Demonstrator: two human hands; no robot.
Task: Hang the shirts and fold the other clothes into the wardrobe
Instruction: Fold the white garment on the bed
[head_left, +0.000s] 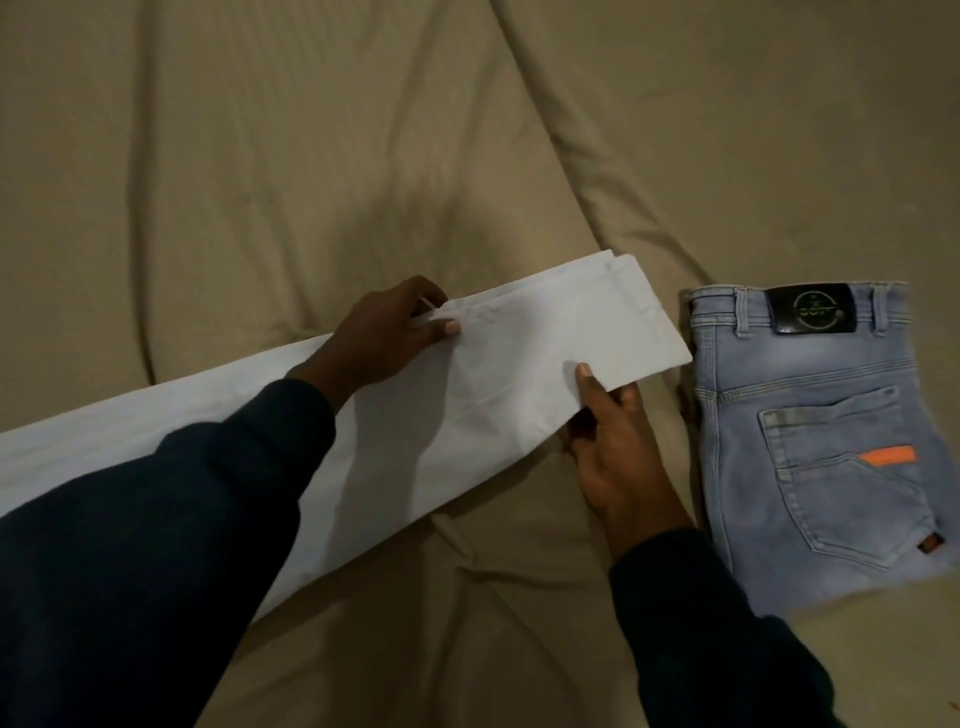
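On tan bedsheet (311, 130): white trousers (519, 364), probably, long axis running left from grip; left hand (384, 338), right hand (618, 457) both pinch hem end.

A long white cotton garment (467, 384), folded lengthwise into a narrow strip, lies diagonally across the tan bed sheet, its squared end just beside a pair of folded light-blue denim jeans (826, 441), which lies flat, back pocket and black waistband patch upward.
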